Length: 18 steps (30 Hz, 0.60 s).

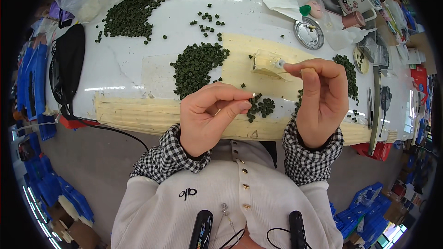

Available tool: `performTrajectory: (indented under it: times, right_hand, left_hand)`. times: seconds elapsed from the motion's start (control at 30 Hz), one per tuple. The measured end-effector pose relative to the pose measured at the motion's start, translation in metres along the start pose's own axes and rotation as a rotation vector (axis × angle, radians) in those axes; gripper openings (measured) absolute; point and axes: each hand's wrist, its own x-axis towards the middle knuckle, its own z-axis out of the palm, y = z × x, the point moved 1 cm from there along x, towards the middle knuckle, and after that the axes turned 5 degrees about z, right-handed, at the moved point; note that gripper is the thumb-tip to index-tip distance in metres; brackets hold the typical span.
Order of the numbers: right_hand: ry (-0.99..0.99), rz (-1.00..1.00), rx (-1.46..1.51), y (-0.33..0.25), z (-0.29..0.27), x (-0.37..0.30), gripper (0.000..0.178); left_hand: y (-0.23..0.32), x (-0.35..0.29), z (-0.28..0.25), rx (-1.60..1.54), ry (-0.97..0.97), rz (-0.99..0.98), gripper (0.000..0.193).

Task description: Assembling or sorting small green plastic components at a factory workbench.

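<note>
My left hand (pixel 203 113) is closed in a pinch, its thumb and forefinger close together. A tiny pale speck shows at the fingertips; what it is cannot be made out. Just beyond them lies a small cluster of dark green spool-shaped pieces (pixel 264 107). My right hand (pixel 323 97) is also pinched, thumb against fingers, and anything between them is too small to name. Its forefinger reaches beside a tape-wrapped block (pixel 267 62) with a whitish round tip (pixel 279 64). That block stands on a sheet of yellowish tape (pixel 235 64) covering part of the table.
Larger heaps of green pieces lie left of the tape (pixel 196 67), at the back left (pixel 134 14) and at right (pixel 346 74). A round metal lid (pixel 308 33), a squeeze bottle (pixel 344 37) and a mug (pixel 357 1) stand back right. A black bag (pixel 69 64) lies far left.
</note>
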Motion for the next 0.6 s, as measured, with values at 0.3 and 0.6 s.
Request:
performTrajectory:
  times: [0.3, 0.6]
  right_hand:
    - [-0.057, -0.244, -0.623, 0.02, -0.001, 0.015, 0.011]
    - [-0.2, -0.108, -0.335, -0.011, -0.005, -0.019, 0.026]
  left_hand:
    - [0.0, 0.0, 0.0, -0.022, 0.024, 0.012, 0.017]
    - [-0.001, -0.001, -0.002, -0.041, 0.054, 0.004, 0.016]
